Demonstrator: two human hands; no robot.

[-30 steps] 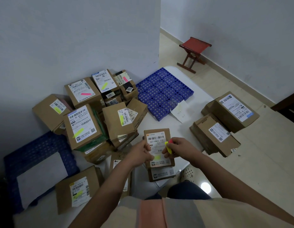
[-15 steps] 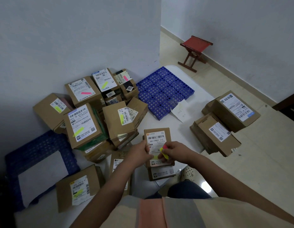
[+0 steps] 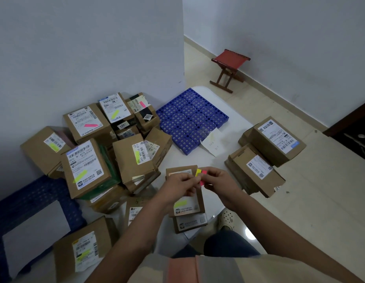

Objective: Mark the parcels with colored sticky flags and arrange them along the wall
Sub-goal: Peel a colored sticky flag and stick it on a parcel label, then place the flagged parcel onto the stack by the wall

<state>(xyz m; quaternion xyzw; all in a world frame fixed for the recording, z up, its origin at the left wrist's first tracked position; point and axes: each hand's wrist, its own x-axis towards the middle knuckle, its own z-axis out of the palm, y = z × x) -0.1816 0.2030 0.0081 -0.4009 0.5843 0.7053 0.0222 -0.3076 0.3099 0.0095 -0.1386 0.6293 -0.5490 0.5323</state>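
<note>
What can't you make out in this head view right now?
- Label of the parcel under the hands: mostly covered by the left hand.
- Sticky flag pad: partly hidden by both grips, with the right hand around it.
- Label print: too small.
- Blue tray: cut off at left edge.
</note>
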